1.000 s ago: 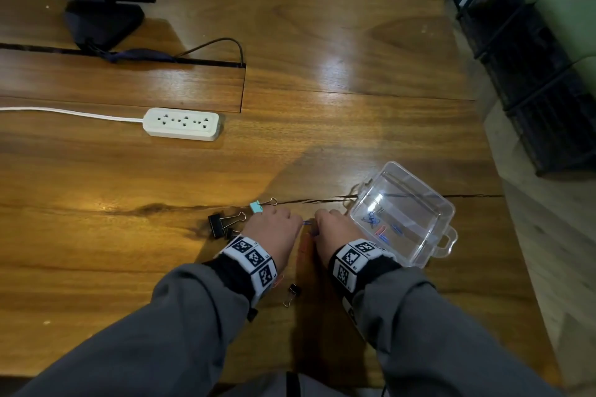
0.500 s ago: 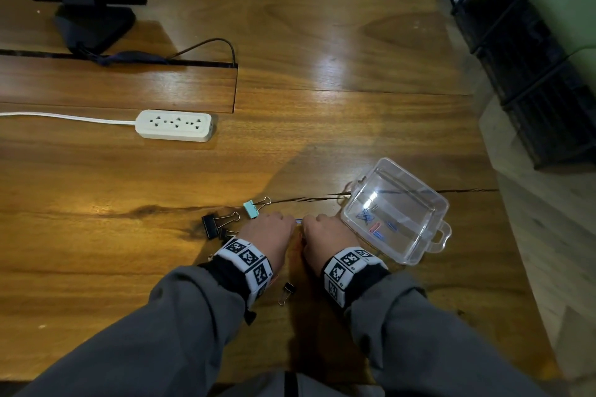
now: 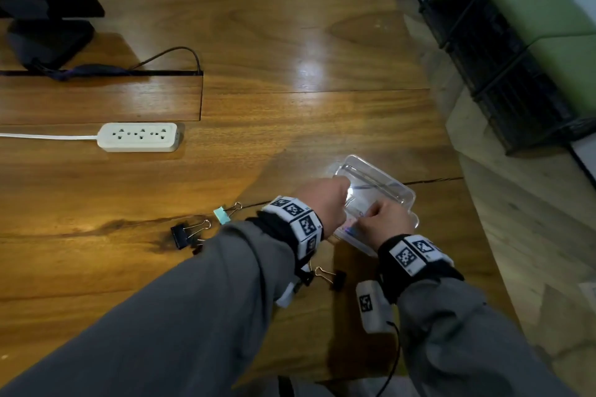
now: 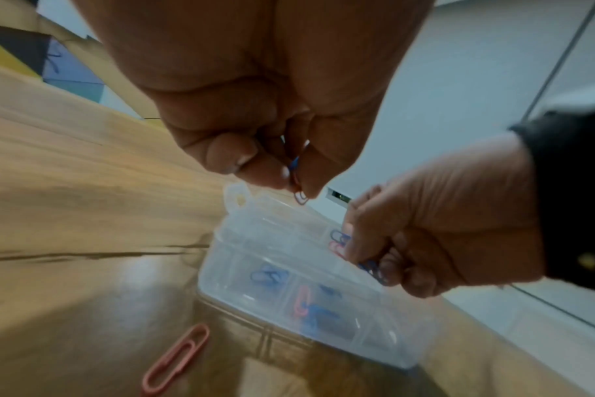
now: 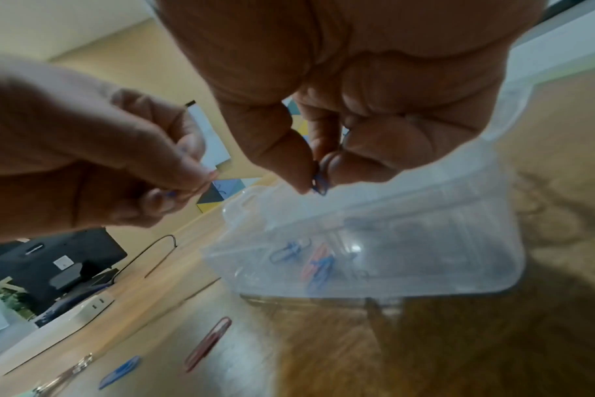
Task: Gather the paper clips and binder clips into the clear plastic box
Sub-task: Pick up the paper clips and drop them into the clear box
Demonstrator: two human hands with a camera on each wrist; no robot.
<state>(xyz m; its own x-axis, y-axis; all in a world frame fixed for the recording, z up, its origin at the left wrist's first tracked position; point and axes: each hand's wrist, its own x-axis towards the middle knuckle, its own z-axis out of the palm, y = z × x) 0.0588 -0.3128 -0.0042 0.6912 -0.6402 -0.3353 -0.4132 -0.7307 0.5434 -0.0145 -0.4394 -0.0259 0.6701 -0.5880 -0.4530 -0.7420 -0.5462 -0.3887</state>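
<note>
The clear plastic box point(image 3: 404, 193) lies open on the wooden table, with several blue and red paper clips point(image 4: 301, 300) inside. Both hands hover over it. My left hand point(image 3: 325, 203) pinches blue and red paper clips point(image 4: 297, 185) above the box's near corner. My right hand point(image 3: 383, 222) pinches a blue paper clip point(image 5: 320, 185) over the box. On the table beside the box lie a red paper clip point(image 4: 177, 357) and a blue paper clip point(image 5: 119, 372). A teal binder clip point(image 3: 222, 215), a black binder clip point(image 3: 180, 235) and a small black binder clip point(image 3: 337, 279) also lie on the table.
A white power strip point(image 3: 138, 137) with its cord lies at the left. A monitor stand point(image 3: 48, 39) and a dark cable sit at the far left. The table's right edge runs close behind the box, with black crates point(image 3: 516, 74) beyond it.
Both hands have lifted from the table left of the box and moved right over it, each carrying paper clips. The camera has also shifted.
</note>
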